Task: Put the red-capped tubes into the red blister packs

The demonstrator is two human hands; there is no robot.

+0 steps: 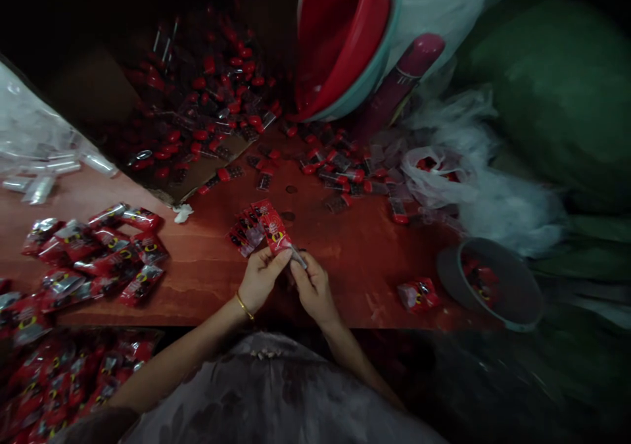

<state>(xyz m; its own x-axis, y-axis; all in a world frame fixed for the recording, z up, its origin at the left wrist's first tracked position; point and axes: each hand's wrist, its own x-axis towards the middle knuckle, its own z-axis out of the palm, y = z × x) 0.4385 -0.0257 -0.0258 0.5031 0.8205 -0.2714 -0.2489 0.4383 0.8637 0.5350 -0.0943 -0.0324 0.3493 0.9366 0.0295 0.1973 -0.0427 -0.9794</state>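
Note:
A red printed packet (272, 223) is pinched at its near end by my left hand (260, 278), which wears a gold bangle. Close beside it, my right hand (314, 291) has its thumb and fingers closed around a small greyish, clear piece (298, 258) at the packet's lower end. Whether that piece belongs to the packet or is separate, I cannot tell. Just left of the packet, several small red-and-clear packets (245, 228) lie fanned on the reddish wooden table (202, 260). Fingertips on the underside are hidden.
An open cardboard box (197, 174) spills red-capped clear pieces (340, 168) over the table. Filled red packets (106, 246) are piled left; one red packet (419, 295) lies near a grey bowl (448, 276). Red basin (340, 43), pink spray can (399, 79) and plastic bags (513, 200) stand behind.

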